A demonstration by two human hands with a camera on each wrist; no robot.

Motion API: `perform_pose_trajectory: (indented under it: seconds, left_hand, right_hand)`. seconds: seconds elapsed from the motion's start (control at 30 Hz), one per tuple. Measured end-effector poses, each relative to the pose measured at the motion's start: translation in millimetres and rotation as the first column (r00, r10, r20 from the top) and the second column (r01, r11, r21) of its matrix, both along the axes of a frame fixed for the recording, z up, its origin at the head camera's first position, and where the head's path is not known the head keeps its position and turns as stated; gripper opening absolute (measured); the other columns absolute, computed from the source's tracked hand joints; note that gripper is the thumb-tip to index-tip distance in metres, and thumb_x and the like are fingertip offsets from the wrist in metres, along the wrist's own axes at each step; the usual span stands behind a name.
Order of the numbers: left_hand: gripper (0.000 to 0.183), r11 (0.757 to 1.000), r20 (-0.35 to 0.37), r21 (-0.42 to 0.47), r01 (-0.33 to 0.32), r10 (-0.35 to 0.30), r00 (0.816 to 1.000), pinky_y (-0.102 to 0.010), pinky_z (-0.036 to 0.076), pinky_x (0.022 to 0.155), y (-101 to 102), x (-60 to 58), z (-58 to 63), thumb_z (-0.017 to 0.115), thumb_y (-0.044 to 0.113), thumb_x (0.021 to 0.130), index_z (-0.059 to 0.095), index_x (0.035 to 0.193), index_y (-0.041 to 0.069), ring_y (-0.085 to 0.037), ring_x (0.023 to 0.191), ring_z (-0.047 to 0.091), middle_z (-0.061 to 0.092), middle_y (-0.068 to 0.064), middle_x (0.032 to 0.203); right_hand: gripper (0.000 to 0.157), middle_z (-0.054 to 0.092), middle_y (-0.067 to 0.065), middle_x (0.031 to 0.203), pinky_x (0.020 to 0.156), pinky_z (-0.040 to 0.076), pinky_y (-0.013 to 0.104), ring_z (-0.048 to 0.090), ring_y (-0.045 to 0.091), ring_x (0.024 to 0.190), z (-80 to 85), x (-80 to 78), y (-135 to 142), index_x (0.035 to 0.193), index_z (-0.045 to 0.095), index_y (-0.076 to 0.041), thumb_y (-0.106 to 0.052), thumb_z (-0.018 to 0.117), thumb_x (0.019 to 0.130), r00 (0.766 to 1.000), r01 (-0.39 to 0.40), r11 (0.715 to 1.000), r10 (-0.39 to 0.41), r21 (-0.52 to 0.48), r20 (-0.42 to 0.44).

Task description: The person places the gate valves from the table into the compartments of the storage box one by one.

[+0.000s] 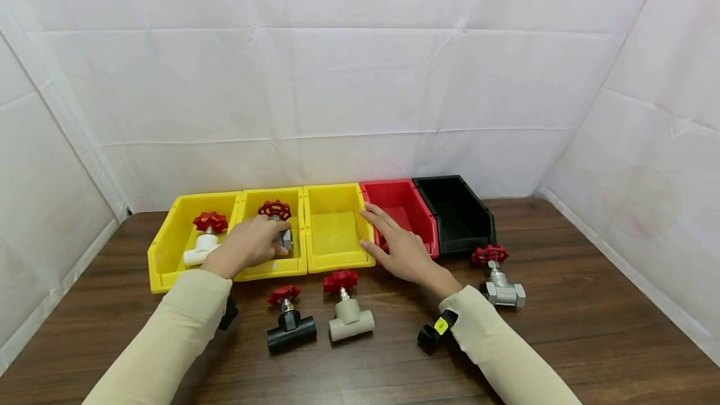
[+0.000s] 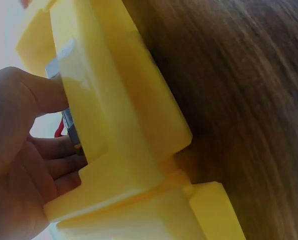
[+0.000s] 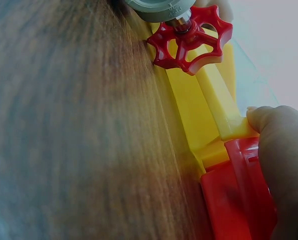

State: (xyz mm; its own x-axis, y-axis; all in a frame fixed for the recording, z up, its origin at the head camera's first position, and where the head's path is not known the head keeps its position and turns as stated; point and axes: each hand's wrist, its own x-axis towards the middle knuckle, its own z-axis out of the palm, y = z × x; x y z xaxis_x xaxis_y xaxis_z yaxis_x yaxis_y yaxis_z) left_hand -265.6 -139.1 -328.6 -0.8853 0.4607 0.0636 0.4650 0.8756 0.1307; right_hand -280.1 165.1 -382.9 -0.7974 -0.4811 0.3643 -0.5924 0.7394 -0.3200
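Note:
My left hand [image 1: 254, 242] reaches into the second yellow bin [image 1: 270, 270] and grips a metal valve [image 1: 285, 239] with a red handwheel. In the left wrist view, thumb and fingers sit on either side of the grey valve body [image 2: 69, 125], partly hidden by the bin's front wall. My right hand [image 1: 406, 256] lies over the red bin [image 1: 396, 192], its fingers extended to the rim of the third yellow bin [image 1: 334, 230]. In the right wrist view, the thumb [image 3: 261, 120] touches where the yellow and red bins meet.
In the leftmost yellow bin [image 1: 169, 249] lies a white valve [image 1: 204, 247]. A black valve [image 1: 291, 328] and a beige valve [image 1: 350, 317] stand on the table before the bins. Another metal valve [image 1: 503, 289] is at right, near the black bin [image 1: 458, 211].

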Motion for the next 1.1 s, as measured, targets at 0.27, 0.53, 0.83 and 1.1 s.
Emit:
perform_pose_trajectory:
  seconds: [0.27,0.53,0.83,1.1]
  left_hand:
    - [0.046,0.997,-0.013,-0.078,-0.007,0.006,1.0,-0.045,0.052,0.079,6.2,-4.8,-3.9,0.073,0.027,0.086,0.063,0.124,0.005,-0.027,0.087,0.063,0.067,-0.012,0.103]
    - [0.037,0.995,-0.017,-0.099,-0.004,0.002,1.0,-0.044,0.053,0.072,9.4,-6.5,-6.3,0.073,0.025,0.086,0.066,0.117,0.006,-0.026,0.08,0.063,0.068,-0.009,0.095]
    - [0.035,0.996,-0.003,-0.092,-0.014,0.013,1.0,-0.042,0.053,0.069,10.6,-7.7,-8.2,0.074,0.022,0.085,0.067,0.116,0.006,-0.025,0.076,0.062,0.068,-0.009,0.092]
    - [0.035,0.994,-0.015,-0.106,-0.017,0.016,1.0,-0.041,0.054,0.071,11.0,-5.8,-8.3,0.075,0.022,0.084,0.068,0.114,0.006,-0.025,0.077,0.062,0.068,-0.01,0.095]
  right_hand:
    - [0.064,0.021,-0.01,0.156,0.059,0.052,0.027,0.058,0.023,0.109,0.8,0.8,1.2,0.15,0.033,-0.027,-0.042,0.058,0.094,1.0,0.0,1.0,0.0,0.0,-0.009]
    - [0.063,0.022,-0.009,0.156,0.054,0.049,0.023,0.059,0.022,0.104,0.5,0.8,0.9,0.15,0.033,-0.026,-0.04,0.059,0.094,1.0,-0.016,1.0,0.016,-0.013,-0.015]
    - [0.064,0.021,-0.012,0.156,0.055,0.049,0.022,0.059,0.02,0.104,-0.4,-0.5,0.4,0.15,0.032,-0.029,-0.041,0.059,0.094,1.0,-0.012,1.0,0.012,-0.007,-0.016]
    - [0.064,0.019,-0.013,0.156,0.058,0.051,0.025,0.06,0.021,0.104,-1.1,-0.8,0.7,0.15,0.031,-0.029,-0.041,0.059,0.094,1.0,-0.004,1.0,0.004,-0.003,-0.005]
